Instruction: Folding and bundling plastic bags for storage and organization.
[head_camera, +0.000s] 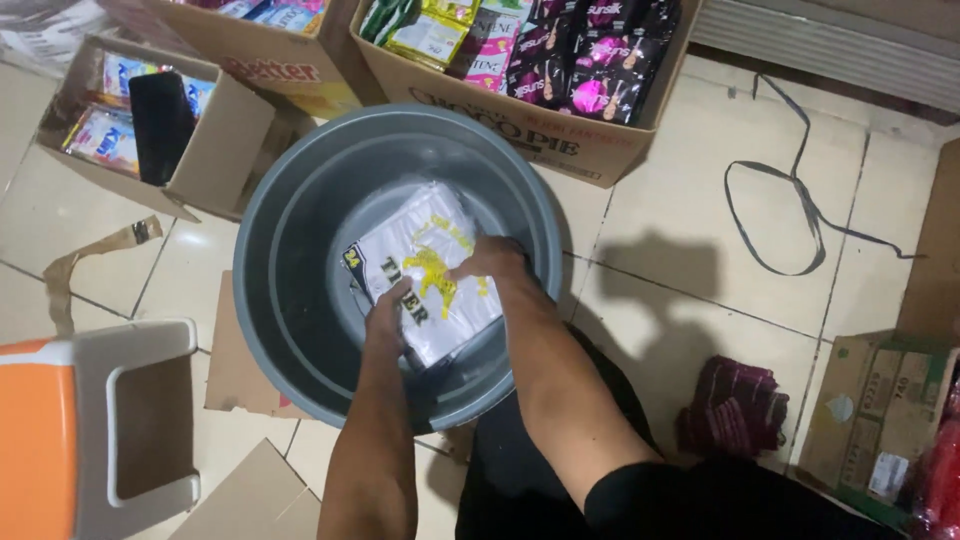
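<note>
- My left hand (388, 318) lies on the near edge of a white plastic packet (432, 272), fingers curled over it in a grip at about 7 o'clock of the packet.
- My right hand (487, 262) presses flat on the packet's right side, at about 3 o'clock, fingers spread on the plastic; I cannot tell whether they close around its edge.
- The packet is a flat, glossy bundle with yellow and black print, lying tilted on the bottom of a big round grey basin (290, 330), a little right of the basin's middle.
- The basin stands on the tiled floor (680, 230) just in front of my knees, its near rim over a flat piece of cardboard (232, 375).
- At 12 o'clock from the basin, touching its far rim, is an open carton (560, 140) packed with dark and pink sachets (590, 60) and some green and yellow ones.
- At 10 o'clock sits a smaller open box (215, 145) with colourful packets and a black flat thing standing in it.
- At 8 o'clock, near the picture's lower left, is an orange and white plastic stool (100, 430).
- At 2 o'clock a black strap (800, 200) lies looped on the tiles, well apart from the basin.
- At 4 o'clock, beside my right leg, lies a crumpled dark red cloth (732, 405), and beyond it another worn carton (880, 410).
</note>
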